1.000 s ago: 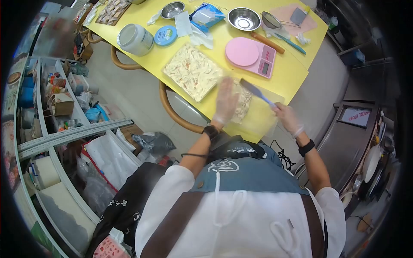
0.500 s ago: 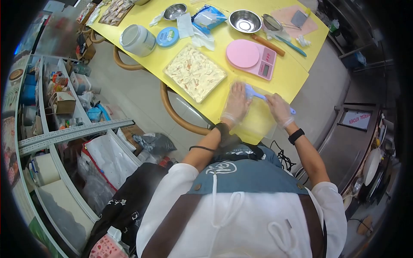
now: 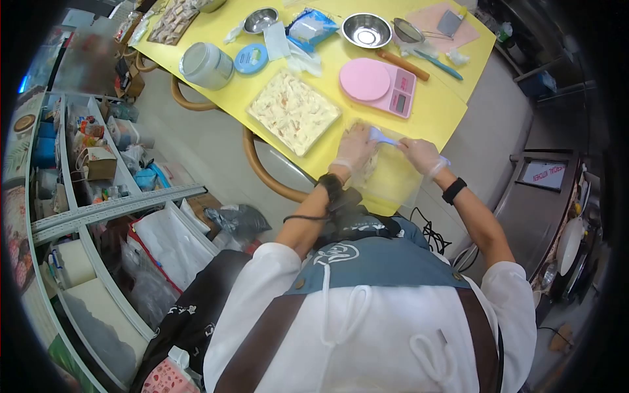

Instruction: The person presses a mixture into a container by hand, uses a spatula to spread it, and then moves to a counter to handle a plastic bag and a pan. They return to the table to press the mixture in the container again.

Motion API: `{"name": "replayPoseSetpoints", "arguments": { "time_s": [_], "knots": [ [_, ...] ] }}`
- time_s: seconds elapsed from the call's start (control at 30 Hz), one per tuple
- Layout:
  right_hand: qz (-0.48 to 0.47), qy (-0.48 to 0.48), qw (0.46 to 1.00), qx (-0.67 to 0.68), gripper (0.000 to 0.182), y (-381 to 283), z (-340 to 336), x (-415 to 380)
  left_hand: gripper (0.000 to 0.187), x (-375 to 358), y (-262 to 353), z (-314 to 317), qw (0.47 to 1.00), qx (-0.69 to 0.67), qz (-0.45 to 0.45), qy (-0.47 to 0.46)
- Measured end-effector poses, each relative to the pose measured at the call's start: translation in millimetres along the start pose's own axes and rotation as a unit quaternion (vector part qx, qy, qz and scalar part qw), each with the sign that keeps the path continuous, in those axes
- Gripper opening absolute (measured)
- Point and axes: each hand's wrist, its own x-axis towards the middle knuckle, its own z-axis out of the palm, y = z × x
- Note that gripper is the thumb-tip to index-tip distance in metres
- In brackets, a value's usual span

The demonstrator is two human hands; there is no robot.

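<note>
Since the earlier frame the right hand (image 3: 419, 154) has drawn in from the table edge toward the left hand (image 3: 354, 147), and the blue spatula (image 3: 382, 137) it grips has come from a raised slant to lie low between the two hands. On the far left, away from the table, stands one shelving rack (image 3: 78, 170) crowded with boxes and bags. On the yellow table (image 3: 432, 108), going left to right: one white lidded jar (image 3: 206, 65), one round blue lid (image 3: 251, 58), two steel bowls, the smaller (image 3: 261, 19) behind the jar and the larger (image 3: 367, 29) further right, one blue-and-white packet (image 3: 311, 26) between them, one clear rectangular tray of pale dough strips (image 3: 293, 111), and one pink kitchen scale (image 3: 377, 85). Just below the scale lies one clear plastic sheet (image 3: 393, 177) at the near table edge, with a mound of pale dough (image 3: 367, 164) on it. The left hand, gloved, rests flat and spread on that mound. The right hand, also gloved, is closed around the spatula's handle, its blade touching the dough beside the left fingers. Each wrist carries one black band, two in all.
</note>
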Motion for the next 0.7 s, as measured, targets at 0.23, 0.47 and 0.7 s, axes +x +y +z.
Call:
{"name": "replayPoseSetpoints", "arguments": {
  "time_s": [0.23,0.47,0.7],
  "knots": [
    [0.033,-0.046,0.998,-0.028,0.032,7.9,27.7,-17.5,0.065,-47.5,-32.0,41.1,0.975,0.009,-0.005,0.222],
    [0.003,-0.02,1.0,-0.007,0.033,3.8,18.5,-15.9,0.063,-45.0,-41.5,59.6,0.968,-0.02,-0.018,0.248],
    [0.012,-0.009,0.999,-0.047,0.032,-17.1,-16.4,-13.5,0.053,-59.8,-46.5,55.7,0.945,-0.063,-0.002,0.321]
  ]
}}
